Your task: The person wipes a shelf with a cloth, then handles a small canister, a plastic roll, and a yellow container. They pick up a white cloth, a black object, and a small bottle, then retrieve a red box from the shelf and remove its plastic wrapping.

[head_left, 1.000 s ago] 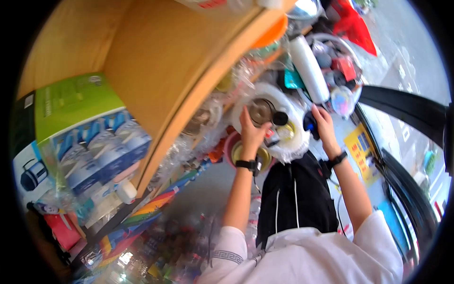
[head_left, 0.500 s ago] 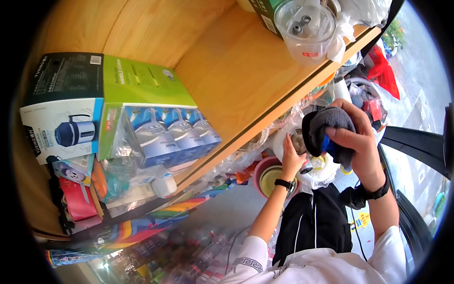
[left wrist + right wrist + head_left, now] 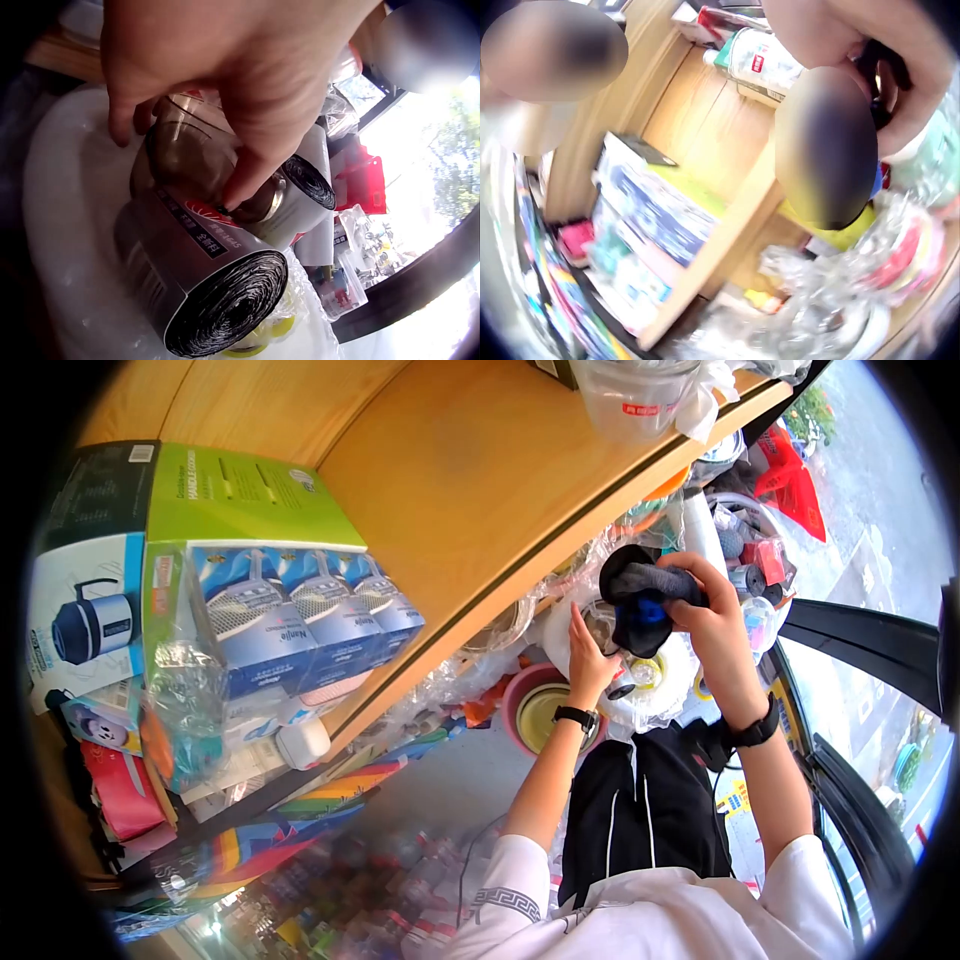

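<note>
My right hand (image 3: pixel 715 630) pinches a soft black and grey bundle (image 3: pixel 650 580) with a blue patch, raised above a white plastic-lined container (image 3: pixel 675 670). Its exact kind is not clear. Over that container my left hand (image 3: pixel 225 82) has its thumb and fingers around a see-through brown glass pot (image 3: pixel 180 161). The thumb tip lies close by a roll of black plastic bags (image 3: pixel 232 307) in a grey printed wrapper, and a second roll (image 3: pixel 311 180) is beyond the pot. In the right wrist view, blurring covers much of what the right hand holds.
A wooden shelf (image 3: pixel 460 480) with boxed goods, including a green box (image 3: pixel 250 495) and blue packs (image 3: pixel 250 620), stands to the left. A pink basin (image 3: pixel 515 705) sits below the left hand. Beyond lie a white roll (image 3: pixel 700 525), a crowded bucket (image 3: pixel 770 520) and a red bag (image 3: pixel 790 480).
The right hand has risen from low beside the container with the dark bundle, then drawn it slightly down and left. The left hand stays at the pot while the head view has swung.
</note>
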`<state>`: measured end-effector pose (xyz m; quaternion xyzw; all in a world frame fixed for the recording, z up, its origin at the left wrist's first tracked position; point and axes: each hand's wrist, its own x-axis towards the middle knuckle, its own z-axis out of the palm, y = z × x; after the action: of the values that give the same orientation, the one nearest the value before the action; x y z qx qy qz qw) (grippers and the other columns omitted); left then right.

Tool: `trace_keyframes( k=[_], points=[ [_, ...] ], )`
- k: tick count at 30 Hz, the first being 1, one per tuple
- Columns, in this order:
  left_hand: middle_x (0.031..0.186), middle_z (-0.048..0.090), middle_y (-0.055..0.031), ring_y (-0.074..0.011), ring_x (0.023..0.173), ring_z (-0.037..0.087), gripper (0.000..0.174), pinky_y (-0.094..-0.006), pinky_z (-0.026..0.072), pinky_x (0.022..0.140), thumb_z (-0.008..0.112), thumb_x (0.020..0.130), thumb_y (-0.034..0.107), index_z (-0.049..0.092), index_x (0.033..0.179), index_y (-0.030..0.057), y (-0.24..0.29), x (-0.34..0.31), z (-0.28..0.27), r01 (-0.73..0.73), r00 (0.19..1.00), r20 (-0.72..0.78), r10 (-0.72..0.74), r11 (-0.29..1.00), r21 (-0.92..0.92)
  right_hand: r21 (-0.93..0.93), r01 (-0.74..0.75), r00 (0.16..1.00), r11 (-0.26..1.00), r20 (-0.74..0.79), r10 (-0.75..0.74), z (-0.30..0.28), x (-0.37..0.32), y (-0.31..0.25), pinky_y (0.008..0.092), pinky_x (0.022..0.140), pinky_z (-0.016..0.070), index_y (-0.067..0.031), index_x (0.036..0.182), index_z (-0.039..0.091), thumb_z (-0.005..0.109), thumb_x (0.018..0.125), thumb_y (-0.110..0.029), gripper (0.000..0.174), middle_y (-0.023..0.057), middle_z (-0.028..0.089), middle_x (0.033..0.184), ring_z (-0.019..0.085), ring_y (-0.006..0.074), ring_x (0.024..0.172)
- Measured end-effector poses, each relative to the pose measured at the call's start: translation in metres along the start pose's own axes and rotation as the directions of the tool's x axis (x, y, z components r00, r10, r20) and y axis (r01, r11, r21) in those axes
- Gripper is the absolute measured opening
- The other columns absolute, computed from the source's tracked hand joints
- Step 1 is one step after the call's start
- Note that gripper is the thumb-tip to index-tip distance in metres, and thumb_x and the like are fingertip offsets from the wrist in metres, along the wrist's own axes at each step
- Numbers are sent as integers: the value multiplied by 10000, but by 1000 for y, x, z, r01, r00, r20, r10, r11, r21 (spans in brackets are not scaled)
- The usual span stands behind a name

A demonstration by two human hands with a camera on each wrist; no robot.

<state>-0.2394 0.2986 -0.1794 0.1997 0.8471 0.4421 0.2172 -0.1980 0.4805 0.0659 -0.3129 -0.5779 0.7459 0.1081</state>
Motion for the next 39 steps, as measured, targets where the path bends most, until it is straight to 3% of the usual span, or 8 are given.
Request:
trace_keyframes(
  k=[8,12,15,24,32,35,37,39],
  points=[
    [1604,251,-336,-485,1462,326,1317,-503,321,1215,904,662,96,8,1624,2,-42,-1,15,-266,964,32,266,935,235,-123,605,793,786,180,-582,62,-24,-50,304,910,496,38,1036,691,646,732,152,328,140,678,1088,664,232,1008],
    [1600,266,-333,-483,1448,355,1312,-493,336,1210,918,675,118,19,1624,1,11,-3,-8,-5,999,-47,4,1000,-14,-477,830,238,288,-165,-957,72,11,-54,336,893,530,35,1175,662,682,795,81,383,163,666,1099,669,240,981],
    [1602,260,-329,-469,1458,353,1317,-486,339,1211,923,673,115,17,1621,-2,2,-4,-2,-27,998,-60,28,999,20,-62,768,403,638,-727,-556,31,34,-57,314,916,567,9,1311,553,630,935,29,384,125,624,1156,637,188,1016],
    [1605,274,-307,-463,1448,373,1280,-481,357,1202,918,693,129,45,1619,1,2,-6,-3,-8,999,-51,8,1000,-2,-82,797,370,598,-717,-591,-40,82,-74,350,931,626,60,1257,529,625,946,5,330,178,612,1192,663,246,1081],
    [1584,290,-318,-476,1426,393,1277,-498,384,1178,920,691,131,49,1617,7,3,-3,-2,-51,996,-77,53,998,22,-945,304,461,120,36,-886,-133,114,-5,379,752,523,18,1064,659,779,913,-114,234,186,644,948,621,308,814],
    [1580,291,-324,-481,1422,395,1278,-501,380,1179,924,691,138,53,1616,6,3,-2,-2,-50,996,-79,51,999,12,-53,324,856,945,-410,-316,-155,143,66,343,776,530,-7,1099,627,776,887,-44,262,122,628,982,607,253,858],
    [1583,289,-321,-478,1424,395,1278,-500,379,1181,926,691,142,55,1615,4,1,-3,-2,-66,994,-85,66,998,7,539,68,830,840,-497,251,-96,125,23,276,794,525,-3,1095,594,754,856,46,292,63,592,1036,565,176,916],
    [1594,274,-316,-461,1447,375,1287,-487,360,1197,928,680,129,53,1615,4,-1,-5,-1,-52,996,-75,51,999,-3,385,94,864,918,-489,117,-98,126,46,273,813,532,-3,1103,592,720,864,55,277,68,587,1053,565,172,925]
  ],
)
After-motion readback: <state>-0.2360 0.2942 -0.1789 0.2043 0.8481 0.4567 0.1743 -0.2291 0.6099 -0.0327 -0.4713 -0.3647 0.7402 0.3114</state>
